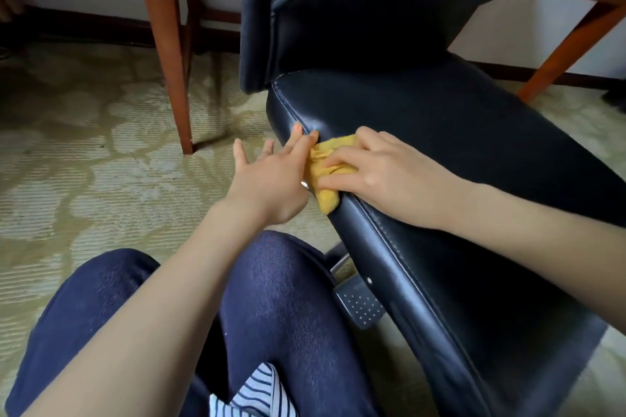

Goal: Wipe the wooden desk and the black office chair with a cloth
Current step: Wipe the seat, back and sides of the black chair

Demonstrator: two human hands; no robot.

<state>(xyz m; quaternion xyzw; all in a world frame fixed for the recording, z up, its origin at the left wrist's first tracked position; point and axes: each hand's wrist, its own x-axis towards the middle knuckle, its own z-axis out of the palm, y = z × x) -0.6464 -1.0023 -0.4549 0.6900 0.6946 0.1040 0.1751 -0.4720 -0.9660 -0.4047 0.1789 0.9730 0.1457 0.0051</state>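
The cloth (325,169) lies bunched on the left edge of the chair seat (474,152). The right hand (382,173) grips it with bent fingers. The left hand (267,179), fingers straight and spread, touches the edge just left of it. That edge runs far-left to near-right, so a stroke likely follows it.

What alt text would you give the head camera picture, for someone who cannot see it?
A person's right hand holds a bunched yellow cloth against the side edge of a black office chair seat, while the left hand, fingers spread, touches the seat edge beside it. Wooden desk legs stand on patterned carpet behind.
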